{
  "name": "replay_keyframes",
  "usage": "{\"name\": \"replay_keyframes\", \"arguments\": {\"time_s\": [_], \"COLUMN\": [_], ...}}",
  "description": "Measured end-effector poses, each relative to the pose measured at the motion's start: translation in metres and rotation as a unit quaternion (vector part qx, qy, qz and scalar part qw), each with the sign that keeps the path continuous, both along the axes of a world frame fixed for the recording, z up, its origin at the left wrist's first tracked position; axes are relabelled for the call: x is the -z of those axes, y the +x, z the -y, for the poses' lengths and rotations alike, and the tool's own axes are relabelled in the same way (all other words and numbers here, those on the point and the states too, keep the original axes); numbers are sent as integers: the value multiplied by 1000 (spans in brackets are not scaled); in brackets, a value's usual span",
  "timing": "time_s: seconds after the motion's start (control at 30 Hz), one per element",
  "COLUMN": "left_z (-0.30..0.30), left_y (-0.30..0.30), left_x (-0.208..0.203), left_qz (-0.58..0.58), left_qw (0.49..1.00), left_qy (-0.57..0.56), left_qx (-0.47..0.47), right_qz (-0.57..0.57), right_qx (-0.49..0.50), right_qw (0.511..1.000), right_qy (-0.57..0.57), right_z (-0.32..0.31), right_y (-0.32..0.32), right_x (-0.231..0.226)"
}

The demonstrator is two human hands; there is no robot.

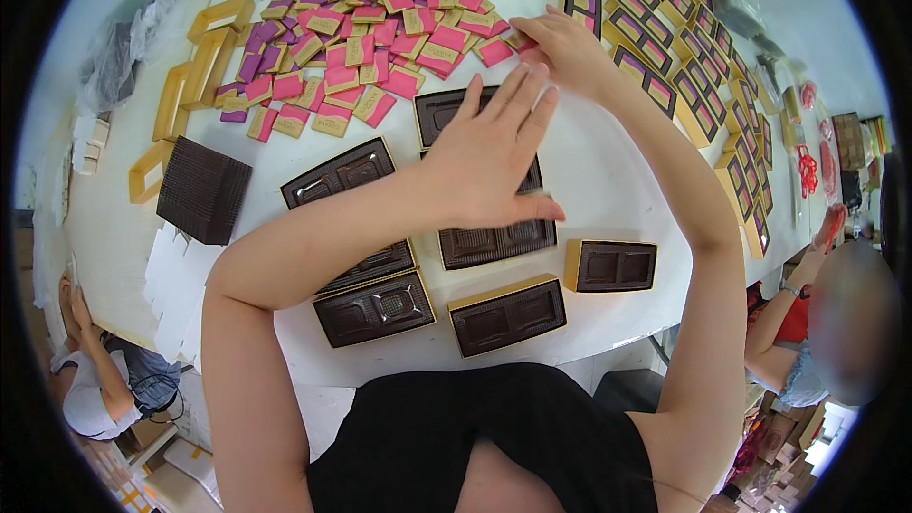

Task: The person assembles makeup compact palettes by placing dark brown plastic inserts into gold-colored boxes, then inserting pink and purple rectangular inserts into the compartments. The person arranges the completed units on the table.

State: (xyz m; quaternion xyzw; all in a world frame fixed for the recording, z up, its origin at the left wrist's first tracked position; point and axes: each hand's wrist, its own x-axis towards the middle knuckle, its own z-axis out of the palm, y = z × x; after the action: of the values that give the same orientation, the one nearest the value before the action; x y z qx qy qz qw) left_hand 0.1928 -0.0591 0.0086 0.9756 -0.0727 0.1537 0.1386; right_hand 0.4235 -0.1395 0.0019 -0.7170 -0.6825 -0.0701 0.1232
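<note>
My left hand (pixel 494 157) is open, fingers spread and palm down, over a group of gold boxes lined with dark brown two-hollow trays. One lined box (pixel 439 119) shows partly behind its fingers, and another lined box (pixel 499 245) lies under the thumb side. My right hand (pixel 565 49) reaches to the right edge of a pile of small pink, purple and gold wrapped pieces (pixel 366 33). Its fingers are bent together there, close to the left fingertips; whatever they hold is hidden. Nearer my body are a lined box (pixel 507 315) and a smaller lined box (pixel 616 266).
Filled boxes (pixel 698 76) stand in rows at the far right. Empty gold frames (pixel 207 66) and a stack of brown trays (pixel 202 190) are on the left. More lined boxes (pixel 375 309) lie beneath my left forearm. Other people sit at both sides.
</note>
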Motion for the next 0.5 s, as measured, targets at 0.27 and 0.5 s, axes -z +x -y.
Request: {"name": "replay_keyframes", "arguments": {"time_s": [0.27,0.5], "left_z": [4,-13], "left_y": [-23,-53], "left_x": [-27,-22], "left_qz": [-154,-121], "left_qw": [981,991], "left_qy": [93,45], "left_qx": [-79,-24], "right_qz": [-105,-9], "right_qx": [6,-49], "right_qw": [978,997], "right_qy": [182,67], "right_z": [40,57], "right_y": [-53,-89], "right_x": [-22,-24]}}
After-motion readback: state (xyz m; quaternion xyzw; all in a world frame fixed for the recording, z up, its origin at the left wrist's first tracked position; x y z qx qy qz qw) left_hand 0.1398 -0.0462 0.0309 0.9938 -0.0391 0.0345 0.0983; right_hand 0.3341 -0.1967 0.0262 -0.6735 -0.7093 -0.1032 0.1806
